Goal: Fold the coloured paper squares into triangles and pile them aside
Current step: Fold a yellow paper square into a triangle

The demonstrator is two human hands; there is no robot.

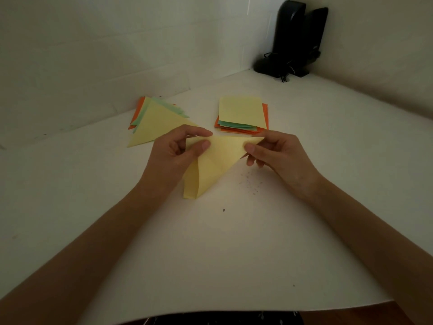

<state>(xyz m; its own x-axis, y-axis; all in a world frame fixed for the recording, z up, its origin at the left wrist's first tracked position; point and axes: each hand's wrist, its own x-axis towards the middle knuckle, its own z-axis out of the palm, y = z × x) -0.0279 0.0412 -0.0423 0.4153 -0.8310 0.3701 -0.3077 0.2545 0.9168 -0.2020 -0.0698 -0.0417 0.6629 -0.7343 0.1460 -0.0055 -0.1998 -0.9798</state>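
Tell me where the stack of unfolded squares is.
Head view: the stack of squares lies right of centre, just beyond the right hand, beside the folded triangles.

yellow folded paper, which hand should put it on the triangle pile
Probably left: the left hand pinches the yellow folded paper beside the pile of coloured paper triangles; the right hand is farther.

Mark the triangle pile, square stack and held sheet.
triangle pile (157,124): head view, top yellow triangle.
square stack (241,112): head view, top yellow square.
held sheet (220,158): head view, its middle.
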